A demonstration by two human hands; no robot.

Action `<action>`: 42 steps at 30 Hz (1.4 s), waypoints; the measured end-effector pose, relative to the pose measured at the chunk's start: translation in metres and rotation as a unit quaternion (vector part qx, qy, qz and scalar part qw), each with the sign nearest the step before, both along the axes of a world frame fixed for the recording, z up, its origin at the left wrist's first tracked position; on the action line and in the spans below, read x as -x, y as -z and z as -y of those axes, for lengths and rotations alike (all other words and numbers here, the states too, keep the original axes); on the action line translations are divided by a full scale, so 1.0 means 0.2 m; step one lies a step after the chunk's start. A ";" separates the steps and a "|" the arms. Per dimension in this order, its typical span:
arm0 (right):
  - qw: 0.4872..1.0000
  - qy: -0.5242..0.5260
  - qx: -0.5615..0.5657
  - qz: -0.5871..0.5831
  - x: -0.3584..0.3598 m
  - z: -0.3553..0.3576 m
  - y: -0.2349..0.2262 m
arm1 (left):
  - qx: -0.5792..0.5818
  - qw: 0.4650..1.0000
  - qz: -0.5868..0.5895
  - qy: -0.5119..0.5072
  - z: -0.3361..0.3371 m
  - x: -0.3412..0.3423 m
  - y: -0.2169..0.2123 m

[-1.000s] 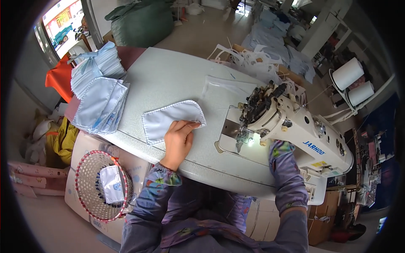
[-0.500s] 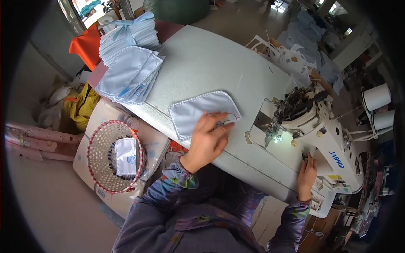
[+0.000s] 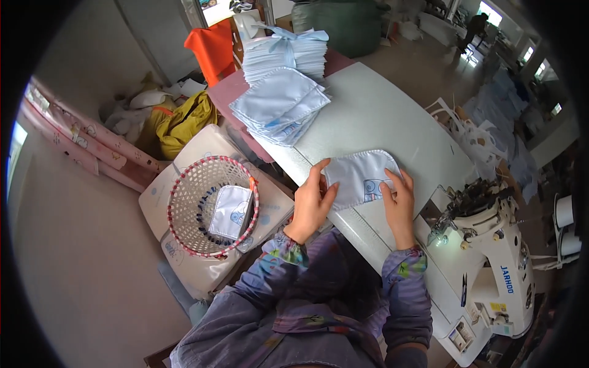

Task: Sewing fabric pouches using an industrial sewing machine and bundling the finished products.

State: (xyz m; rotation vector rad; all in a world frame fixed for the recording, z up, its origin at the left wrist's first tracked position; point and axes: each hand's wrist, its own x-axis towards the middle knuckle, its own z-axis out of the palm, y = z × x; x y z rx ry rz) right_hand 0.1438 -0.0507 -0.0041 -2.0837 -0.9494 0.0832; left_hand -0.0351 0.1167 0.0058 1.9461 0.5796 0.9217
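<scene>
A pale blue fabric piece [image 3: 356, 176] with a stitched border and a printed blue cartoon figure is between my hands over the sewing table. My left hand [image 3: 311, 205] pinches its left edge, thumb toward me and fingers at the far side. At the other end, my right hand [image 3: 400, 208] grips the right edge, its thumb beside the printed figure. Farther along the table, similar fabric pieces [image 3: 279, 101] lie in a loose pile before a tied bundle [image 3: 288, 58]. Dark thread snips [image 3: 464, 289] rest by the sewing machine [image 3: 491, 245], away from both hands.
A woven basket [image 3: 184, 211] with a red-and-white rim holds a finished-looking printed piece [image 3: 231, 211]. It stands on a plastic-wrapped package [image 3: 276, 208] at my left. Yellow sacking [image 3: 184, 126], an orange cloth [image 3: 211, 52] and white scraps [image 3: 475, 138] surround the table.
My right hand has left the snips by the machine and moved left onto the fabric piece. My left hand has shifted from the piece's top to its left edge. The view has turned.
</scene>
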 end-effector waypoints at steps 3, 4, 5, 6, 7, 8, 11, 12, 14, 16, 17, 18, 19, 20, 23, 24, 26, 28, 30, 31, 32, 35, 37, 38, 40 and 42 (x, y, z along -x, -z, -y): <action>0.990 -0.043 -0.129 0.041 0.11 -0.21 -0.11 | -0.014 0.991 0.112 -0.078 -0.23 0.03 -0.15; 0.988 -0.050 -0.141 0.043 0.16 -0.25 -0.18 | -0.019 0.981 0.147 -0.122 -0.35 0.05 -0.22; 0.988 -0.052 -0.141 0.045 0.18 -0.27 -0.19 | 0.000 0.974 0.173 -0.148 -0.48 0.06 -0.27; 0.988 -0.064 -0.139 0.028 0.20 -0.29 -0.20 | -0.016 0.965 0.191 -0.180 -0.61 0.05 -0.28; 0.987 -0.080 -0.139 0.007 0.24 -0.31 -0.20 | -0.061 0.956 0.158 -0.240 -0.73 0.07 -0.29; 0.988 -0.077 -0.137 0.008 0.26 -0.31 -0.17 | -0.030 0.960 0.076 -0.267 -0.79 0.08 -0.30; 0.989 -0.097 -0.106 -0.043 0.33 -0.33 -0.06 | -0.064 0.937 0.020 -0.342 -1.01 0.09 -0.08; 0.990 -0.102 -0.090 -0.040 0.33 -0.31 -0.03 | -0.099 0.919 -0.008 -0.382 -0.99 0.07 -0.08; 0.991 -0.099 -0.086 -0.017 0.32 -0.27 0.04 | 0.065 0.929 0.063 -0.360 -0.92 -0.06 -0.06; 0.989 -0.106 -0.099 -0.016 0.35 -0.26 0.03 | 0.310 0.886 0.213 -0.270 -0.93 -0.08 -0.02; 0.987 -0.117 -0.114 -0.012 0.37 -0.26 0.02 | 0.308 0.886 0.213 -0.273 -0.97 -0.08 0.05; 0.986 -0.118 -0.115 -0.012 0.38 -0.25 0.02 | 0.263 0.901 0.234 -0.252 -1.01 -0.10 0.11; 0.986 -0.124 -0.106 -0.030 0.39 -0.24 0.02 | 0.217 0.914 0.255 -0.228 -1.03 -0.11 0.13; 0.985 -0.132 -0.099 -0.049 0.39 -0.24 0.02 | 0.230 0.905 0.256 -0.249 -1.06 -0.12 0.14; 0.981 -0.118 -0.115 -0.102 0.36 -0.20 0.02 | 0.283 0.909 0.269 -0.144 -1.01 -0.14 0.08; 0.981 -0.114 -0.117 -0.102 0.34 -0.20 0.02 | 0.311 0.899 0.284 -0.121 -0.99 -0.15 0.06; 0.971 -0.102 -0.159 -0.148 0.28 -0.21 0.01 | 0.338 0.902 0.259 -0.069 -0.96 -0.13 0.02; 0.973 -0.072 -0.175 -0.133 0.21 -0.24 -0.05 | 0.373 0.897 0.230 0.061 -0.89 -0.07 -0.04; 0.974 -0.037 -0.191 -0.117 0.09 -0.27 -0.09 | 0.348 0.913 0.175 0.120 -0.76 -0.06 -0.11; 0.970 -0.039 -0.186 -0.149 0.01 -0.27 -0.09 | 0.322 0.923 0.123 0.174 -0.70 -0.06 -0.13; 0.966 -0.041 -0.181 -0.181 -0.07 -0.24 -0.09 | 0.325 0.920 0.118 0.186 -0.64 -0.07 -0.15; 0.943 -0.117 -0.171 -0.260 -0.15 -0.18 -0.12 | 0.329 0.910 0.067 0.241 -0.53 -0.07 -0.14; 0.945 -0.148 -0.153 -0.249 -0.17 -0.15 -0.12 | 0.363 0.906 0.038 0.212 -0.48 -0.09 -0.13; 0.947 -0.128 -0.148 -0.254 -0.16 -0.15 -0.11 | 0.396 0.893 0.048 0.208 -0.47 -0.10 -0.14; 0.947 -0.109 -0.144 -0.265 -0.12 -0.15 -0.11 | 0.366 0.903 0.055 0.219 -0.45 -0.13 -0.17; 0.919 -0.096 -0.251 -0.290 -0.11 -0.12 -0.14 | 0.336 0.910 0.063 0.235 -0.43 -0.14 -0.23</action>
